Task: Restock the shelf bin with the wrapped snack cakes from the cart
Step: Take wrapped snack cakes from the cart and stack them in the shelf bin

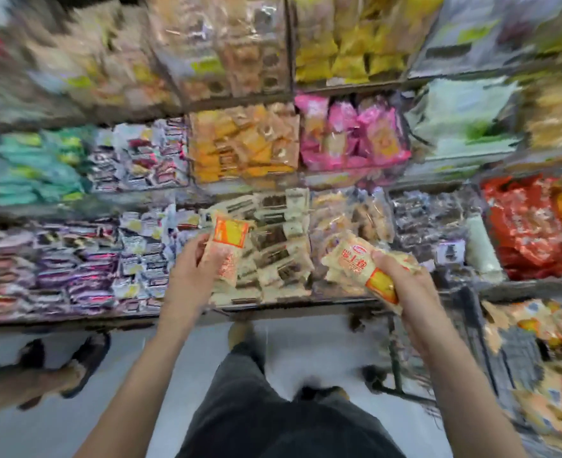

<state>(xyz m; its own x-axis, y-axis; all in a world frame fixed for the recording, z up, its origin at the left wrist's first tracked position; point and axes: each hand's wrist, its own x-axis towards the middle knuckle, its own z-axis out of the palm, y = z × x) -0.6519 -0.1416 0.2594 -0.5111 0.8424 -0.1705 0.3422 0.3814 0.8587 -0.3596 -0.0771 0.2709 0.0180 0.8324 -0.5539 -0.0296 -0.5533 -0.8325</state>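
Holding one wrapped cake (227, 246) upright, the left hand (190, 269) has fingers and thumb curled round the lower half of the pack, whose orange-labelled top stands over the bin (273, 294) on the lowest shelf. Bin contents: cream and brown wrapped packs (274, 239), piled loosely and touching the held cake's right edge. Right hand (401, 279): grips a second cake (355, 262), tilted, its cream end pointing toward the bin and its orange end tucked under the fingers; the thumb lies across the wrapper. This pack hangs just right of the bin, over the neighbouring compartment's front edge. Cart (517, 352): far right of the bin and nearer the person, dark mesh, holding more cream-and-orange cakes (544, 388) in a loose heap. Left of the bin: purple and white packets (84, 259). Right of the bin: clear-wrapped pale pastries (349, 213), then dark packets (434, 213), then red bags (530, 226). Above the bin: orange-yellow packs (243, 143), with pink bags (352, 133) to their right and teal bags (31, 170) far to their left. Below the bin: pale floor (180, 352), the person's dark trousers (256, 408) and shoes. Lower left of the bin: another person's foot in a dark sandal (88, 361). Much of the shelving is blurred, so print on most packs cannot be read.
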